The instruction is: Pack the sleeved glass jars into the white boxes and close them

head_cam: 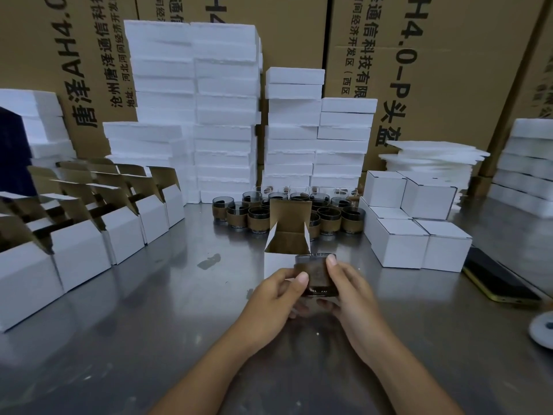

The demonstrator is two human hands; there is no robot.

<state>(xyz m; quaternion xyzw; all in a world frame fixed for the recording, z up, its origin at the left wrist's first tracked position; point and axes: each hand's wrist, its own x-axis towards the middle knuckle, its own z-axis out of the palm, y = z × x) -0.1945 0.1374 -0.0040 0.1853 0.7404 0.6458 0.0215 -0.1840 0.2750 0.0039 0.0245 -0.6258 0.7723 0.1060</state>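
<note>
Both hands, left hand (278, 292) and right hand (350, 289), grip one sleeved jar (316, 275) before the open box (285, 250); closed boxes (419, 223) at 2 o'clock, unpacked jars (260, 217) at 12, empty boxes (89, 235) at 9.

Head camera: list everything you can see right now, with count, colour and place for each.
Jar in hand: one, dark glass with brown sleeve, held just in front of the open box.
Open box: one, white, lid up, centre of the table.
Loose jars: more than a dozen, brown-sleeved, clustered behind the open box.
Empty boxes: a row, white with brown insides, lids up, left.
Closed boxes: about six visible, white, stacked right.
Foam blocks: many, white, piled at the back.
Cartons: large, brown, printed, behind everything.
Phone: one, dark with yellow edge, right.
Table: grey metal.
Left hand: on the jar.
Right hand: on the jar.
</note>
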